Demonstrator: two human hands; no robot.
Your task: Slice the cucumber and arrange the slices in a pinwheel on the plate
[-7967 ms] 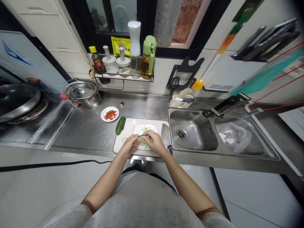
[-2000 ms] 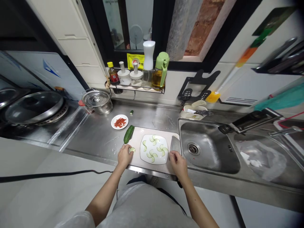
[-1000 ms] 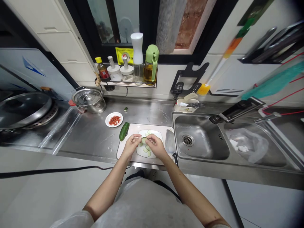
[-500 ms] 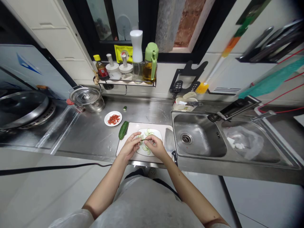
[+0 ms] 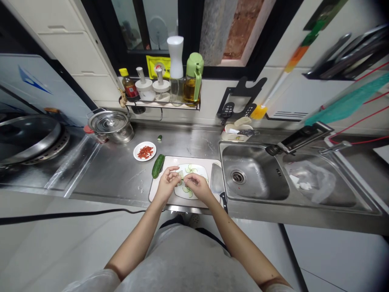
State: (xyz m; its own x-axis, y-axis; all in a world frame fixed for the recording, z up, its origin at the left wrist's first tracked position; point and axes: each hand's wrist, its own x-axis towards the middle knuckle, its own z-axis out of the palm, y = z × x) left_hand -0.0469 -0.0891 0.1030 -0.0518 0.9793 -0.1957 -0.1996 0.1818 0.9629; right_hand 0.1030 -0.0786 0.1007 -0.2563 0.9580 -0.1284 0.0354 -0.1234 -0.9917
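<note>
Pinching a thin, pale-green, dark-rimmed cucumber slice [image 5: 181,177] between closed fingers of left hand [image 5: 167,183] and right hand [image 5: 198,188], mid-frame, above a white squarish plate [image 5: 200,168]; probably handling something light, slippery, easily torn, so needing gentle holding by the rim.

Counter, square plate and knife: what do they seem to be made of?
Counter: probably stainless steel, satin grey with blurred reflections and scratch-like marks.
Square plate: perhaps glazed ceramic, white and smooth-looking; plastic remains possible.
Knife: a flat, grey, likely steel blade with a dull sheen; its black handle could be plastic or coated wood.
</note>
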